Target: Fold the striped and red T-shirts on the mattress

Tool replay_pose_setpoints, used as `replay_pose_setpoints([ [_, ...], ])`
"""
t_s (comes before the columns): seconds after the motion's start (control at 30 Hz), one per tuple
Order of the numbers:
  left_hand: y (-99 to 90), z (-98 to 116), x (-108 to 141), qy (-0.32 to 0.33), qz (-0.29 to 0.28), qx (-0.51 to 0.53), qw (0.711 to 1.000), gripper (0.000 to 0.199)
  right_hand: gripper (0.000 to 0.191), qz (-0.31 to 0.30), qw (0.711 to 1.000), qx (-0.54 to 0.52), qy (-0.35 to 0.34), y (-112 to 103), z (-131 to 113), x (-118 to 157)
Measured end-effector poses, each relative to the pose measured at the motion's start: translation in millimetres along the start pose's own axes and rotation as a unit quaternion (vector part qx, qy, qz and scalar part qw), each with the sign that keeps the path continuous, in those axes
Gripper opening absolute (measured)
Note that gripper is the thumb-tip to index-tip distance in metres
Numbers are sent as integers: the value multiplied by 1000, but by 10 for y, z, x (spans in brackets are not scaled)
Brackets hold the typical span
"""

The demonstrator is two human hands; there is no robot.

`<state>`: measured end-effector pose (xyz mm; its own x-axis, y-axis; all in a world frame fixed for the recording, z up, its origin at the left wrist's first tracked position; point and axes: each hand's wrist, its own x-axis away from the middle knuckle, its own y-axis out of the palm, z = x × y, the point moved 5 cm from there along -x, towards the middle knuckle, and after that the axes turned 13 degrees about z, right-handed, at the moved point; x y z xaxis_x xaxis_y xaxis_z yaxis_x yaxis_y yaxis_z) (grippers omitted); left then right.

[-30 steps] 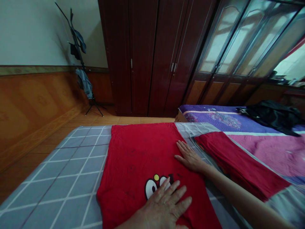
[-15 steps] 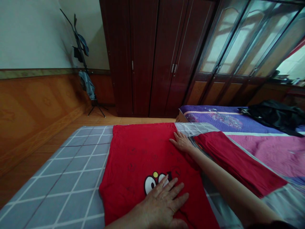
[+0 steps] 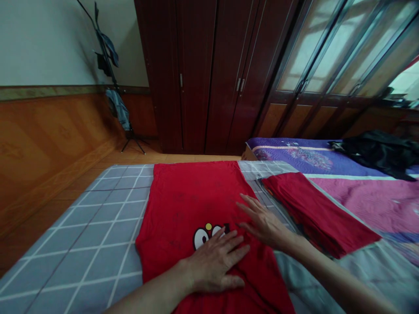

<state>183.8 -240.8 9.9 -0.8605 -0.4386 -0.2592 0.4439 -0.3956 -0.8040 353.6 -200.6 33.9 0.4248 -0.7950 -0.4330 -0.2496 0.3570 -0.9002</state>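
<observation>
A red shirt (image 3: 196,192) with a cartoon-eye print lies spread on the grey checked bed cover (image 3: 98,226). My left hand (image 3: 218,261) rests flat on it, fingers apart, covering part of the print. Over the shirt's right side is my right hand (image 3: 263,220), its fingers stretched out and holding nothing; whether it touches the cloth I cannot tell. Right of that arm lies a folded stack of clothes with a red garment (image 3: 321,209) on top.
A second bed (image 3: 347,196) with purple and pink bedding adjoins on the right, a black garment (image 3: 376,152) on it. Beyond stands a dark wardrobe (image 3: 209,78). A coat stand (image 3: 108,65) with a few items occupies the left corner.
My right hand has come back toward me from the shirt's far right edge to near the print. My left hand stays on the shirt. The view has tilted slightly down.
</observation>
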Motion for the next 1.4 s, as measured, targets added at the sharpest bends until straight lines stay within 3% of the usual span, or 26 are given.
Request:
replay_pose_setpoints([
  [0.1,-234,32,1,-34,67,23,997,63,54,-36,997,-45,-55,-214,-396,429],
  [0.23,-693,197,114,-44,145,17,988,40,57,-89,993,-51,-66,-405,-638,897],
  [0.3,-865,301,242,-38,143,-18,989,33,59,-103,989,-61,-87,-522,-691,1040],
  [0.37,-947,379,431,-47,103,-66,991,30,62,-105,986,-70,-110,-657,-732,1113],
  [0.47,-915,424,839,-89,12,-105,990,31,62,-92,984,-62,-142,-815,-789,1126],
  [0.53,-840,417,1166,-123,-25,-106,986,45,60,-78,982,-47,-166,-848,-817,1115],
  [0.67,-639,368,1776,-170,-35,-147,974,79,55,-32,978,-25,-202,-783,-806,1135],
  [0.77,-476,357,2039,-188,-34,-198,961,91,58,-1,975,-31,-218,-711,-772,1172],
  [0.87,-357,381,2069,-184,-38,-238,953,95,62,4,976,-56,-213,-641,-747,1168],
  [1.0,-331,408,1943,-161,-28,-283,945,89,46,-5,979,-122,-161,-573,-705,1096],
  [1.13,-399,434,1873,-153,-29,-282,947,79,34,25,973,-224,-48,-618,-576,997],
  [1.27,-438,424,1865,-152,-15,-261,953,79,21,41,939,-329,90,-694,-423,876],
  [1.4,-432,349,1827,-117,36,-240,963,72,20,16,922,-361,136,-734,-395,780],
])
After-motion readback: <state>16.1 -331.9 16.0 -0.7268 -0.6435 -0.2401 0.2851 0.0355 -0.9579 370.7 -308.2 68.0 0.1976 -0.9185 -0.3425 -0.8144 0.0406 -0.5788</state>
